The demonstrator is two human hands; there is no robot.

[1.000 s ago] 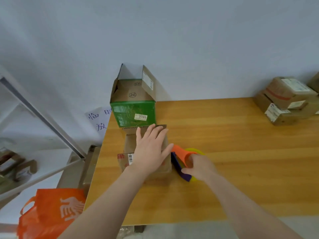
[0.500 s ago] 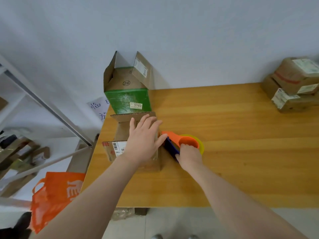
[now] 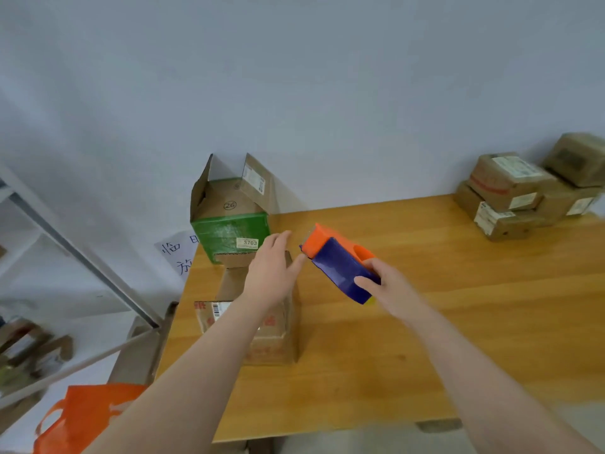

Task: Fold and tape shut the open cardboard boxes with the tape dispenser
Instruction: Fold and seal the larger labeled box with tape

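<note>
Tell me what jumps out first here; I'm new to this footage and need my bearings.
The orange-and-blue tape dispenser, gripped by the right hand over the wooden table, draws the eye first. Beside it the left hand lies flat over a small brown box, and an open green box stands behind against the wall.

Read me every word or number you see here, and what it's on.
"3703": label on the green box.
"26", circled: that box's inner flap.
"临": paper sheet; its other characters are cut off.
Print on the small box, labels on the parcels: too blurred.
</note>
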